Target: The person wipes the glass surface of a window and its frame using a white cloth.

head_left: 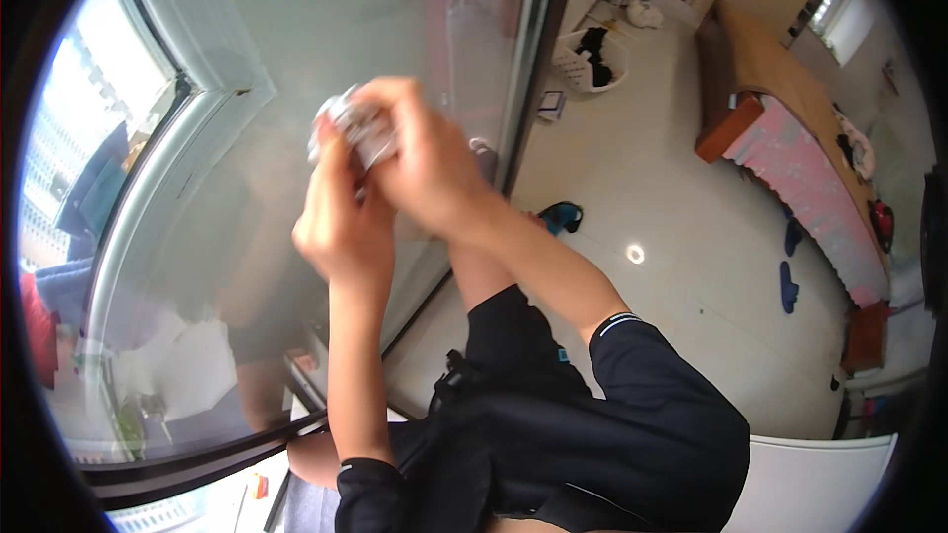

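A crumpled whitish-grey wad [360, 128], perhaps paper or cloth, is bunched between my two hands in front of a large glass panel [296, 20]. My left hand [346, 217] grips it from below and the left, with fingers pointing up. From the right, my right hand [420, 148] closes over its top and side. Both hands are slightly blurred, and parts of the wad are hidden behind the fingers. Whether the wad touches the glass I cannot tell.
A dark door frame [538, 59] runs beside the glass. On the tiled floor are a white laundry basket [563, 59] with dark clothes, a small box [551, 107], a dark sandal [563, 218] and blue slippers [788, 288]. A bed with a pink sheet [790, 158] stands at the right.
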`<state>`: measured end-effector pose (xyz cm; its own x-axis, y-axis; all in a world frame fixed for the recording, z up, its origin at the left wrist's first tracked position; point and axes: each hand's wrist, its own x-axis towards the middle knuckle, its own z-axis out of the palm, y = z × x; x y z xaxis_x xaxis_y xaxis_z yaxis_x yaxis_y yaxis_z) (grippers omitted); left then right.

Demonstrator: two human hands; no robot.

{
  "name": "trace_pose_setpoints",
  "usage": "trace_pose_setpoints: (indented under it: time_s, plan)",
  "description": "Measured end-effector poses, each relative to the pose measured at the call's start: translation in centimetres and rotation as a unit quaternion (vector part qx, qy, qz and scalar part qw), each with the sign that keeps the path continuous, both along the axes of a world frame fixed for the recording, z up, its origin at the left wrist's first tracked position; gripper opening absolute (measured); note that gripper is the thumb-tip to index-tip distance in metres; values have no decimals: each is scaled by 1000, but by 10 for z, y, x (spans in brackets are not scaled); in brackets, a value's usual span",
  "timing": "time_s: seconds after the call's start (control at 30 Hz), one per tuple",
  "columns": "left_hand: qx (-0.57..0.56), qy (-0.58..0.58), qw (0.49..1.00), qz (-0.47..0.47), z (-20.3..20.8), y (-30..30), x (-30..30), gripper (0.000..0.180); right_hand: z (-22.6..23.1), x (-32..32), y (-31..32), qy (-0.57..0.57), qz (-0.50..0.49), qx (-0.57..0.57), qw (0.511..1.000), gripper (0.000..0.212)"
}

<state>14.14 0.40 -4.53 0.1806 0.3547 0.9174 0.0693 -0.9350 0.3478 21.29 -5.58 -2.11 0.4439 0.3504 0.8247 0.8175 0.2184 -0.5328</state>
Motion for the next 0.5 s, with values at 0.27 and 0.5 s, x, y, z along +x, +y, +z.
trace_pose_setpoints:
  time_s: [0.27,0.5]
  plan:
    - [-44,171,984,-15,33,-21,21,46,3,46,-9,104,17,24,994,27]
    - [-152,92,968,176,24,-10,-115,34,-4,-91,43,-11,209,40,977,42]
